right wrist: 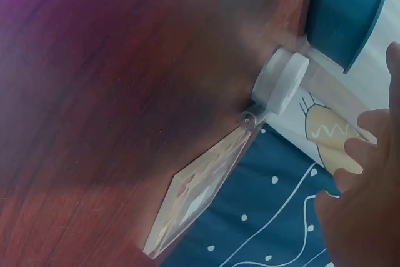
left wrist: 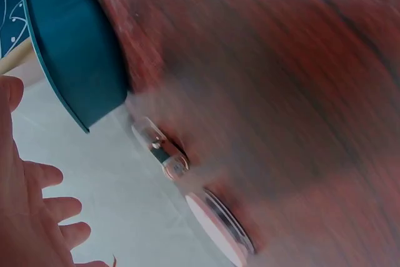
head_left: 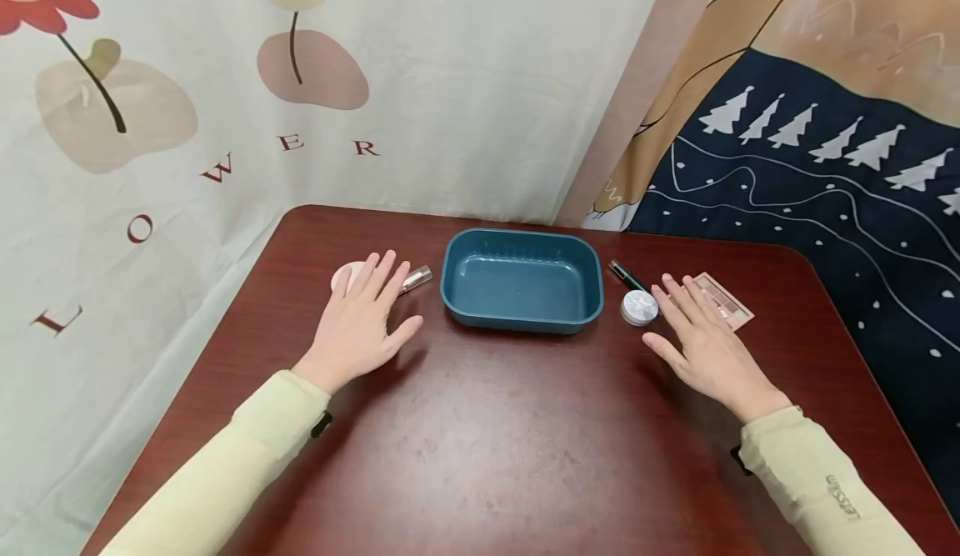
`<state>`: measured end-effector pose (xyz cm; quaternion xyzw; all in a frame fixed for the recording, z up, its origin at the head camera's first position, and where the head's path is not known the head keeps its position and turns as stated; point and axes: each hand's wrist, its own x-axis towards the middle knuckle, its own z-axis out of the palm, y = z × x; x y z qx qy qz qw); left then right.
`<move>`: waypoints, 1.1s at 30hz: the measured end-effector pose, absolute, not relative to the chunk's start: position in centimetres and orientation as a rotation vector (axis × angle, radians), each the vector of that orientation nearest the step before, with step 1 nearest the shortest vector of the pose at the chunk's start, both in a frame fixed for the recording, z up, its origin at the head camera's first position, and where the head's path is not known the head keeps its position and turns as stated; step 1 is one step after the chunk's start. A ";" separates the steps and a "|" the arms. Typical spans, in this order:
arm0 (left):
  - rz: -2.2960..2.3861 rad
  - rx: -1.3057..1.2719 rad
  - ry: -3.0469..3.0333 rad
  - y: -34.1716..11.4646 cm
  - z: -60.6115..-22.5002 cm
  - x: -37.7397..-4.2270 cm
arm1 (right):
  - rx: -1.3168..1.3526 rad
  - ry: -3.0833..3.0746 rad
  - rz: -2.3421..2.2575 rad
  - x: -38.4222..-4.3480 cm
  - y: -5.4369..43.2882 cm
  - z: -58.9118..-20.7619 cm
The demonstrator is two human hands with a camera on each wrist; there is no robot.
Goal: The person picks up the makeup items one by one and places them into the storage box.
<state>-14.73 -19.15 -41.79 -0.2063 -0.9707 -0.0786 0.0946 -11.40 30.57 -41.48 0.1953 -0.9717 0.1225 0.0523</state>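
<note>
Dark green stick [head_left: 627, 275] lies long toward ten o'clock near the wide-spread right hand [head_left: 707, 346]; shiny tube [head_left: 417, 279] toward two, near the wide-spread left hand [head_left: 358, 323].

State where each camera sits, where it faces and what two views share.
Head: on the head, looking forward and down at the blue bin; left hand, right hand and sleeves show.
Left wrist: on that wrist, facing a tube and pink compact; left hand at left edge.
Right wrist: on that wrist, facing a round jar and palette; right hand at right edge.
Both wrist views share the blue bin.
</note>
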 end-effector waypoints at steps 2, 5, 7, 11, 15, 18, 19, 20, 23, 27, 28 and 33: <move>-0.250 -0.615 -2.889 -18.7 -41.8 -14.8 | 0.580 -2.964 0.387 -11.5 30.6 -41.4; -0.282 -0.622 -2.897 -18.1 -41.7 -14.9 | 0.558 -2.984 0.416 -11.7 30.7 -41.4; -0.297 -0.624 -2.893 -17.8 -41.6 -15.0 | 0.544 -2.998 0.436 -11.9 30.7 -41.5; -0.341 -0.624 -2.893 -17.1 -41.5 -15.2 | 0.527 -3.009 0.459 -12.2 30.7 -41.5; -0.410 -0.628 -2.901 -16.5 -41.5 -15.3 | 0.535 -2.981 0.469 -12.6 30.5 -41.7; -0.466 -0.633 -2.905 -16.3 -41.5 -15.4 | 0.546 -2.956 0.475 -12.9 30.2 -41.9; -0.478 -0.638 -2.905 -16.2 -41.6 -15.5 | 0.547 -2.953 0.475 -12.9 30.1 -41.9; -0.495 -0.640 -2.906 -16.0 -41.6 -15.5 | 0.548 -2.951 0.471 -13.0 30.1 -41.8; -0.546 -0.632 -2.917 -15.8 -41.7 -15.8 | 0.550 -2.949 0.462 -13.2 29.9 -41.7; -0.607 -0.621 -2.925 -15.5 -41.9 -16.1 | 0.548 -2.949 0.440 -13.3 29.7 -41.6; -0.617 -0.622 -2.926 -15.4 -41.9 -16.2 | 0.545 -2.949 0.435 -13.3 29.6 -41.6; -0.647 -0.624 -2.917 -14.8 -42.0 -16.5 | 0.519 -2.955 0.412 -13.4 29.4 -41.7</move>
